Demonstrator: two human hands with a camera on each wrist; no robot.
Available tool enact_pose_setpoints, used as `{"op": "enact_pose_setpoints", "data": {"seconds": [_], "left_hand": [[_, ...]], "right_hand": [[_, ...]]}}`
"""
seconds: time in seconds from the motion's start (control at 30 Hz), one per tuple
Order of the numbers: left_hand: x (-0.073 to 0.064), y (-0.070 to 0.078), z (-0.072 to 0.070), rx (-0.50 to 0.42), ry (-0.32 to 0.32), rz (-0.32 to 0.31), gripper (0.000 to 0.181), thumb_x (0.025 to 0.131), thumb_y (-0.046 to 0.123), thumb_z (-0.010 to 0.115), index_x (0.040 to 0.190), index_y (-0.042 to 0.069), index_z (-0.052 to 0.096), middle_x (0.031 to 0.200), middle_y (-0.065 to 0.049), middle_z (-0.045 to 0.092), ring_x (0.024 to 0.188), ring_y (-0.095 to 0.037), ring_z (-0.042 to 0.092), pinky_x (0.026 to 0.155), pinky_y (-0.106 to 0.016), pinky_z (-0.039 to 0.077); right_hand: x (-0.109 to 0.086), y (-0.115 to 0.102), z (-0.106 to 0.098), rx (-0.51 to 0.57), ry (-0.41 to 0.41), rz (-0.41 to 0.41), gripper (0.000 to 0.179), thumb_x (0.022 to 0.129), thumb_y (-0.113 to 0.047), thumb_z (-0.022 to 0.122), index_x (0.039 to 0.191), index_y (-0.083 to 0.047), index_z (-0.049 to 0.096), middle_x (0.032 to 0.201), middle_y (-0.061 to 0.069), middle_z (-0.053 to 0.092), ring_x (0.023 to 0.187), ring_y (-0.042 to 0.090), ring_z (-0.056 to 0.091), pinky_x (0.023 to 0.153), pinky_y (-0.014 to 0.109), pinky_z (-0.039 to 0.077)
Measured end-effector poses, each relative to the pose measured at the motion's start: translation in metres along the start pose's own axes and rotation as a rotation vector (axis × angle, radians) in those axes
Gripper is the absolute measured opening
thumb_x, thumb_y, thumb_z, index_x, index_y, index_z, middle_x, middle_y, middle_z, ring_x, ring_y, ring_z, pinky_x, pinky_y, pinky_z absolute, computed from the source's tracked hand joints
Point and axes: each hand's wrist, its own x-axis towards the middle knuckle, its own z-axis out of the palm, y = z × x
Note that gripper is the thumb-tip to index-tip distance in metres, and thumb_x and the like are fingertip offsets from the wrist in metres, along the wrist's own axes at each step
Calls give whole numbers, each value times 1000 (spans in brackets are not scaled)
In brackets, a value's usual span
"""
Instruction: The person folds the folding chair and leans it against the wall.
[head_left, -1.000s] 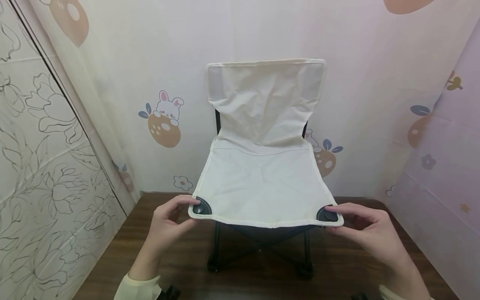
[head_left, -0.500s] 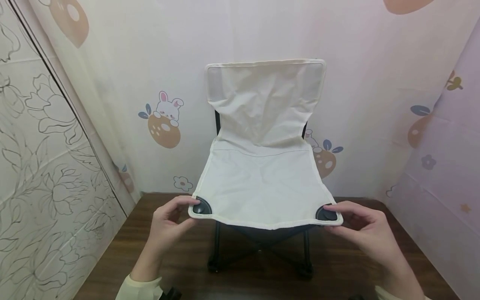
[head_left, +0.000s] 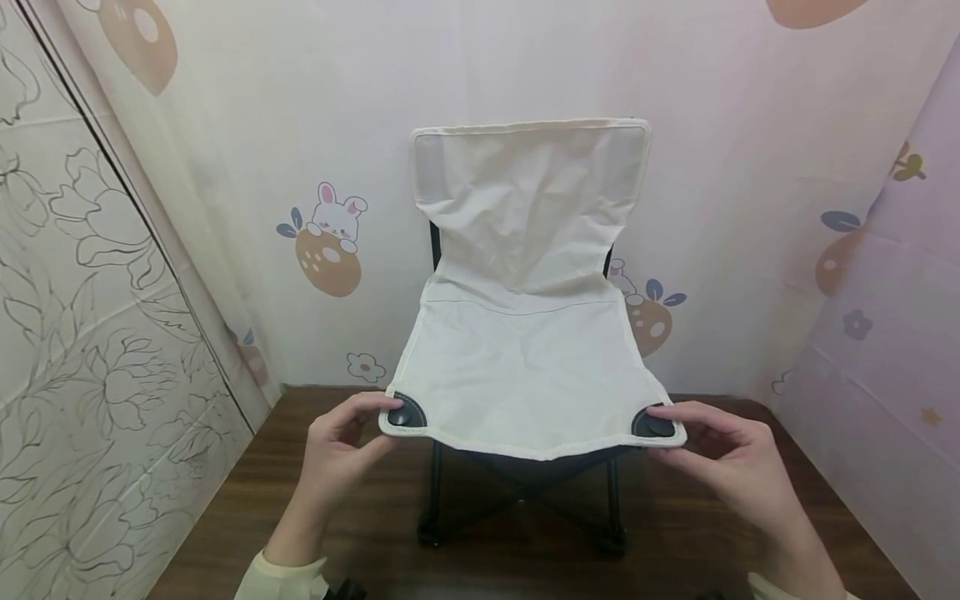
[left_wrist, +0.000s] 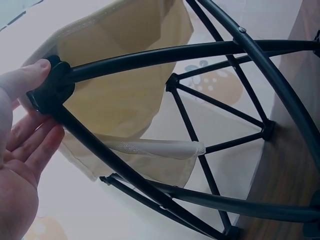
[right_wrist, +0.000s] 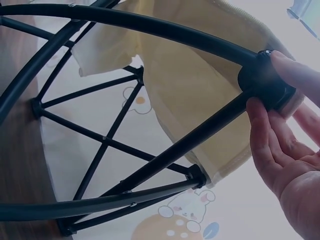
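A folding chair with a white fabric seat point(head_left: 525, 375) and backrest point(head_left: 525, 192) stands unfolded, facing me. My left hand point(head_left: 341, 442) grips its front left corner, fingertips on the black corner patch point(head_left: 408, 412) and thumb below. At the front right corner, my right hand point(head_left: 731, 454) holds the other black patch point(head_left: 651, 423) the same way. From underneath, the left wrist view shows the left hand point(left_wrist: 25, 130) around a black plastic joint point(left_wrist: 52, 85) of the tube frame. In the right wrist view the right hand point(right_wrist: 290, 125) pinches the matching joint point(right_wrist: 265, 80).
Beneath the chair is a dark brown wooden surface point(head_left: 285, 475). Behind it hangs a pale curtain point(head_left: 225, 167) printed with rabbits and fruit. A flower-patterned white panel point(head_left: 97, 333) stands on the left. Crossed black legs point(head_left: 521, 498) show under the seat.
The seat's front corners shift very slightly, the left one a little to the right. Both hands keep their hold on the corners, and the chair stays in place.
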Motion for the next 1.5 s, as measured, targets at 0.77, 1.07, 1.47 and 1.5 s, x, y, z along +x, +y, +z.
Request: {"op": "enact_pose_setpoints", "data": {"seconds": [0.77, 1.07, 1.47, 1.5], "left_hand": [[0, -2, 7, 2, 39, 20, 47, 78, -32, 78, 118, -8, 75, 117, -12, 78, 109, -15, 74, 101, -31, 60], [3, 2, 11, 12, 54, 15, 46, 78, -29, 81, 118, -7, 75, 118, -12, 78, 110, -15, 74, 102, -33, 60], [1, 5, 10, 9, 60, -4, 46, 78, -30, 80, 117, -8, 75, 116, -13, 79, 109, -16, 74, 103, -32, 60], [1, 5, 10, 10, 59, -7, 46, 78, -30, 80, 117, -8, 75, 117, -13, 79, 109, -16, 74, 103, -32, 60]], "right_hand": [[-1, -3, 4, -46, 31, 6, 52, 77, 30, 81, 124, 11, 73, 116, 0, 79, 81, 9, 72, 65, 21, 59], [0, -5, 8, -76, 61, -12, 52, 79, 28, 81, 127, 8, 73, 115, 1, 79, 82, 10, 73, 67, 21, 60], [1, -8, 11, -95, 63, -14, 52, 79, 28, 81, 126, 8, 73, 115, 1, 78, 82, 9, 72, 66, 20, 60], [1, -8, 11, -87, 61, -17, 52, 79, 28, 81, 126, 9, 73, 115, 2, 78, 82, 9, 72, 67, 20, 60]]}}
